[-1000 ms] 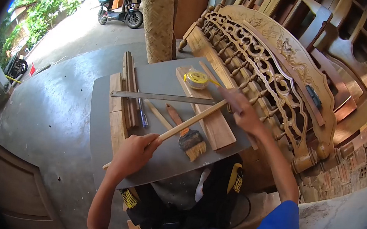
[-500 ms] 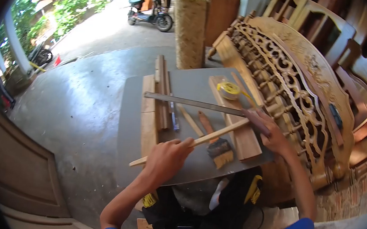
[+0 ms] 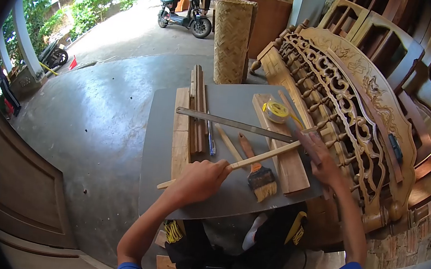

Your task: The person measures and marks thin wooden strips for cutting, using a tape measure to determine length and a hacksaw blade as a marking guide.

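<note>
Person seen from above, behind the grey board (image 3: 192,106). Both arms are bare from the short sleeves down to the left hand (image 3: 197,180) and right hand (image 3: 322,164); no gloves, watch or rings are discernible. The shirt is bright blue, its sleeves ending above the elbows, with white lettering and a small white-and-red emblem across the chest, below the board's near edge.

Head-worn view, close, down onto the grey worktop (image 3: 162,144).
</note>
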Demonstrator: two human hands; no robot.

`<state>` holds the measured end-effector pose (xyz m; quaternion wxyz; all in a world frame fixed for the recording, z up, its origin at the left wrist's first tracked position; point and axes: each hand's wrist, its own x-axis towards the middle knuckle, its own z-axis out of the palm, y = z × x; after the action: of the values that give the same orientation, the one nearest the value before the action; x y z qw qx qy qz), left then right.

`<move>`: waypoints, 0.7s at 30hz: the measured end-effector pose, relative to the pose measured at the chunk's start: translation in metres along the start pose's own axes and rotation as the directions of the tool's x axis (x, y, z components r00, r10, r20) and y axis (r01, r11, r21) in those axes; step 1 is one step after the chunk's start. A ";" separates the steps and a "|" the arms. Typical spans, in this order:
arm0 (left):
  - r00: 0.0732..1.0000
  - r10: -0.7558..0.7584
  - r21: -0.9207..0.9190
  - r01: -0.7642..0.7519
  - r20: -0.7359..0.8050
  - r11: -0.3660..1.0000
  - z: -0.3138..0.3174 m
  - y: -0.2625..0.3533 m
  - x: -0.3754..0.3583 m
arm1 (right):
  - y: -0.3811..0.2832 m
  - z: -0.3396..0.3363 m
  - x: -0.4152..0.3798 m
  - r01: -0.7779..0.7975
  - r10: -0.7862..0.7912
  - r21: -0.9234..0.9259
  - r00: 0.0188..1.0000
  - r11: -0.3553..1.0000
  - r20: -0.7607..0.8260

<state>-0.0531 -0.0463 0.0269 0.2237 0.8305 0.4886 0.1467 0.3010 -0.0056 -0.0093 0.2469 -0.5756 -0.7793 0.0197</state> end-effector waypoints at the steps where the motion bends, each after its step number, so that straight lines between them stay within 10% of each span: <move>1: 1.000 0.027 -0.080 -0.026 0.007 0.996 0.002 -0.007 0.003 | 0.009 0.001 0.001 -0.051 0.052 0.031 0.998 0.998 -0.019; 3: 0.994 0.026 -0.199 -0.004 0.106 0.980 -0.008 -0.005 0.007 | 0.035 0.006 0.005 -0.317 0.327 0.138 0.943 0.938 -0.057; 7: 0.964 0.165 -0.124 -0.142 0.207 0.982 -0.022 -0.008 0.016 | -0.026 -0.010 -0.001 0.032 -0.032 0.004 0.986 0.999 0.166; 10: 0.963 -0.017 -0.316 0.105 0.268 0.943 -0.026 0.004 0.011 | 0.013 0.000 0.014 -0.289 0.289 0.130 0.957 0.949 0.016; 15: 0.987 0.155 -0.225 -0.143 0.037 0.964 -0.016 -0.007 0.010 | -0.003 -0.002 0.003 0.081 -0.115 0.196 0.979 0.977 0.171; 18: 0.990 0.139 -0.162 -0.131 0.033 0.978 -0.014 0.003 0.008 | 0.042 0.006 0.016 -0.312 0.313 0.232 0.949 0.921 0.032; 21: 0.988 0.154 -0.027 -0.154 -0.023 0.988 -0.006 -0.003 0.003 | -0.003 -0.005 0.011 -0.027 0.015 0.150 0.997 0.988 0.079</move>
<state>-0.0567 -0.0414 0.0302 0.2187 0.8609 0.4231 0.1791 0.2979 0.0024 0.0006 0.2591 -0.5623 -0.7784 0.1037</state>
